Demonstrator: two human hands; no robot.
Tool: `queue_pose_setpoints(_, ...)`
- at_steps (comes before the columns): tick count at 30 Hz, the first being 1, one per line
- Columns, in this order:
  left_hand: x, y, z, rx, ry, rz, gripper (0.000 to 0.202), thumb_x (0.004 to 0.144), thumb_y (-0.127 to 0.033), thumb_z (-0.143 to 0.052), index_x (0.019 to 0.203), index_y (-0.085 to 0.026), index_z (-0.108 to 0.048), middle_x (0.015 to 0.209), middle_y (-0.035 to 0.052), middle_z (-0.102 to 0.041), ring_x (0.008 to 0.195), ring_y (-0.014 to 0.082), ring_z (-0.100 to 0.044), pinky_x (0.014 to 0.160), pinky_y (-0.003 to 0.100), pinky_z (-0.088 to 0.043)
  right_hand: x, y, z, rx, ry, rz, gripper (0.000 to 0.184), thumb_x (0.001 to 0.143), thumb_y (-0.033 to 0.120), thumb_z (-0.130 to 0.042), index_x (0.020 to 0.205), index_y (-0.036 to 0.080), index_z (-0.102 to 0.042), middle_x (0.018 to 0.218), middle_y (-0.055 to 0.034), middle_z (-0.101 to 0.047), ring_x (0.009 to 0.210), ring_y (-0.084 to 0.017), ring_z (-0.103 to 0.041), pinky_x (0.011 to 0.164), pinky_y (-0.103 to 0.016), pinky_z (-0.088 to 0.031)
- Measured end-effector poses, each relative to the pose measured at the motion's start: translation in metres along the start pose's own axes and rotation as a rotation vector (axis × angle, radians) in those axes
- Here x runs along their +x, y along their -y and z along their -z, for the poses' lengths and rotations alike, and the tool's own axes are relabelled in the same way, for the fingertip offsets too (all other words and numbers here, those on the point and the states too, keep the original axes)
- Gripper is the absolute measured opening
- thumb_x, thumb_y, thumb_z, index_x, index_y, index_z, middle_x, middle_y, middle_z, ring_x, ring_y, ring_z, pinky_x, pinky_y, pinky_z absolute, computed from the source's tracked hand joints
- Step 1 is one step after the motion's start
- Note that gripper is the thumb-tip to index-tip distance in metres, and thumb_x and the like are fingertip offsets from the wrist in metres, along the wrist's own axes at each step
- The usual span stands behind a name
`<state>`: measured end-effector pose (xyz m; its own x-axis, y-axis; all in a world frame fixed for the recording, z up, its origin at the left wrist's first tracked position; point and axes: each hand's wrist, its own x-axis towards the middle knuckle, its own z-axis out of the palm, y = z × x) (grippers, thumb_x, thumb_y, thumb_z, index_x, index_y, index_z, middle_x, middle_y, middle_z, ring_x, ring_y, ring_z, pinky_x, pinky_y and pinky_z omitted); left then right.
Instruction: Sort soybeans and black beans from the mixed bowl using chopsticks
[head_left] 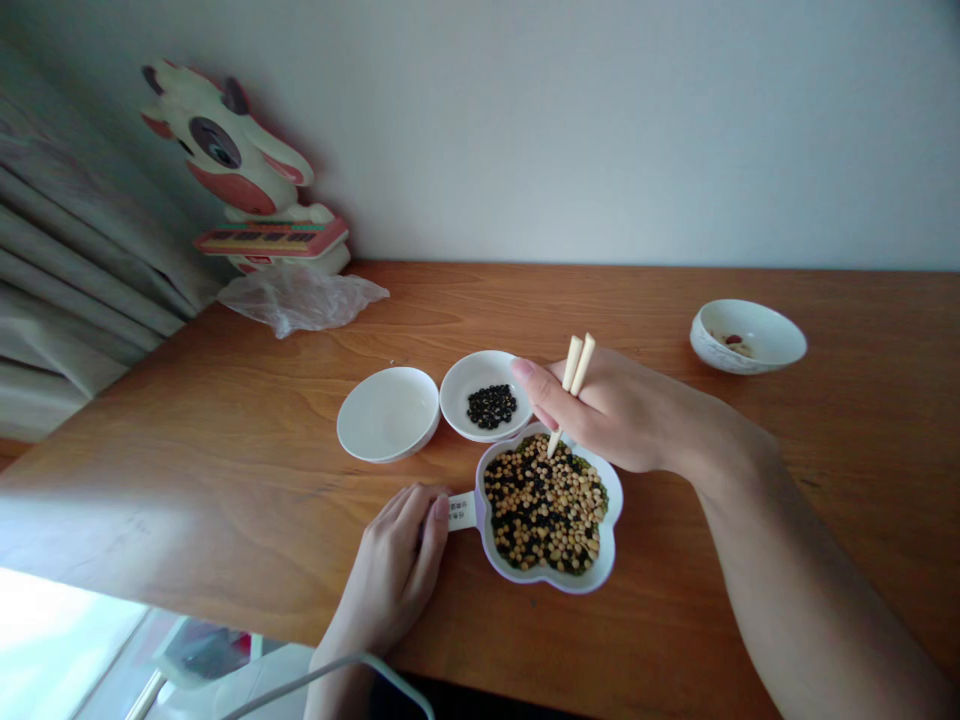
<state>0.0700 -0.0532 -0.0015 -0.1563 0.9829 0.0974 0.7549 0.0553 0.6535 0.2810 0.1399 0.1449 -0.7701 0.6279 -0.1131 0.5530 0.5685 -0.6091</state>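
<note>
The brown wooden worktop (pixel 675 630) carries, near the middle of its front edge, a white scalloped dish (pixel 614 500) with a pale purple rim. The left grip (pixel 394 565), left of the dish, pinches its short labelled handle (pixel 463 511). Above the dish's far rim, the right grip (pixel 615 405) pinches pale chopsticks (pixel 582 365) pointing down into the dish. Toward the worktop's back edge, a white bowl (pixel 480 368) sits just beyond, holding black beans (pixel 491 407). Smallest, tan, black and green beans (pixel 536 510) cover the dish's bottom, beneath the chopstick tips.
</note>
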Motion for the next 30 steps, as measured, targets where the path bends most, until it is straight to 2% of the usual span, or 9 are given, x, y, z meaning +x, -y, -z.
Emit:
queue_pose_setpoints(4,0.0002,0.0008,-0.0007,0.005,-0.012,-0.005,0.025,0.113,-0.031,-0.042,0.093,-0.023,-0.055,0.087,0.0006,-0.064,0.079,0.0169,-0.062,0.075,0.029,-0.046,-0.0013,0.0013,0.0022,-0.010,-0.017,0.016,0.065,0.108,0.065,-0.020,0.065,0.021,-0.042,0.056,0.0035,-0.044,0.052,-0.011,-0.034,0.058,-0.034,-0.022)
queue_pose_setpoints(13,0.0015,0.0006,-0.0010,-0.001,0.000,0.005,0.024,0.113,-0.032,-0.042,0.095,-0.023,-0.056,0.088,0.0003,-0.064,0.081,0.0166,-0.062,0.078,0.028,-0.046,-0.0075,0.0053,0.0042,-0.049,0.039,-0.031,0.069,0.106,0.069,-0.016,0.064,0.022,-0.043,0.056,0.0018,-0.048,0.051,-0.012,-0.036,0.057,-0.034,-0.023)
queue_pose_setpoints(20,0.0009,0.0002,-0.0005,-0.014,0.003,0.002,0.024,0.113,-0.033,-0.042,0.095,-0.023,-0.057,0.087,0.0004,-0.064,0.080,0.0168,-0.062,0.077,0.029,-0.047,-0.0034,0.0052,0.0009,-0.116,0.033,0.025,0.074,0.109,0.062,-0.014,0.056,0.021,-0.045,0.054,-0.0002,-0.046,0.054,-0.013,-0.035,0.059,-0.034,-0.024)
queue_pose_setpoints(30,0.0012,0.0011,-0.0013,0.002,0.002,-0.001,0.024,0.112,-0.032,-0.042,0.095,-0.024,-0.056,0.087,0.0004,-0.064,0.081,0.0172,-0.063,0.077,0.029,-0.047,-0.0015,0.0013,0.0000,-0.057,-0.013,0.049,0.064,0.110,0.057,-0.020,0.061,0.022,-0.040,0.055,0.0027,-0.039,0.053,-0.012,-0.028,0.058,-0.034,-0.023)
